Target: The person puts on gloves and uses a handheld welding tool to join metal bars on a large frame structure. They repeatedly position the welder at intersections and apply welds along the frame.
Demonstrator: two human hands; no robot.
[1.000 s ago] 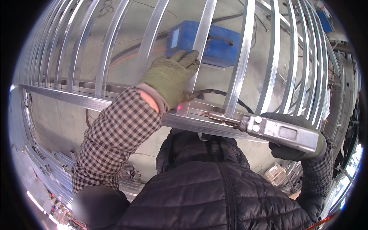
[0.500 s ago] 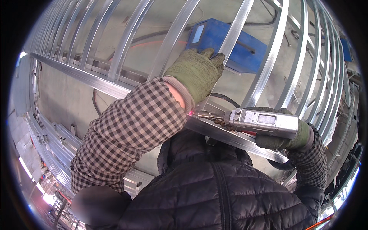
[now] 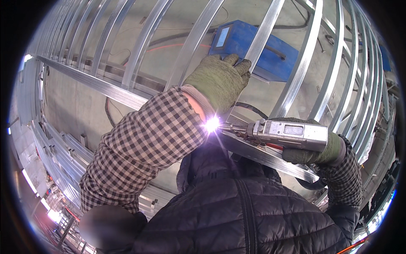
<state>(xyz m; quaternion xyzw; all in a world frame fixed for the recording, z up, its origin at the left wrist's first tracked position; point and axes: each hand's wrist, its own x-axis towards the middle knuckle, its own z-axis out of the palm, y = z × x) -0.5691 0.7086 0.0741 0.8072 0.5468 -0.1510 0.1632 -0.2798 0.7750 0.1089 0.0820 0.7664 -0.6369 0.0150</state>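
Observation:
In a green work glove, my left hand (image 3: 218,80) wraps round one slanting square metal tube (image 3: 265,36) of a frame, fingers bent over it. My gloved right hand (image 3: 314,157) is closed on a silver welding gun (image 3: 292,132), its nozzle pointing left. A bright white-violet welding spark (image 3: 212,124) burns at the nozzle tip, just below my left wrist, where the tube meets the long bottom rail (image 3: 266,155). The glare and my checked left sleeve (image 3: 148,139) hide the joint itself. The right thumb and fingertips are partly behind the gun.
Parallel metal bars (image 3: 146,42) run across the frame on both sides. Beyond them a blue machine case (image 3: 270,55) with a handle and small screen stands on the floor. Dark cables (image 3: 251,109) lie around it. Stacked metal lengths (image 3: 61,146) lie at the left.
A small red glow at the nozzle tip has turned into a bright spark with rays. Both hands keep their holds; the view has shifted slightly.

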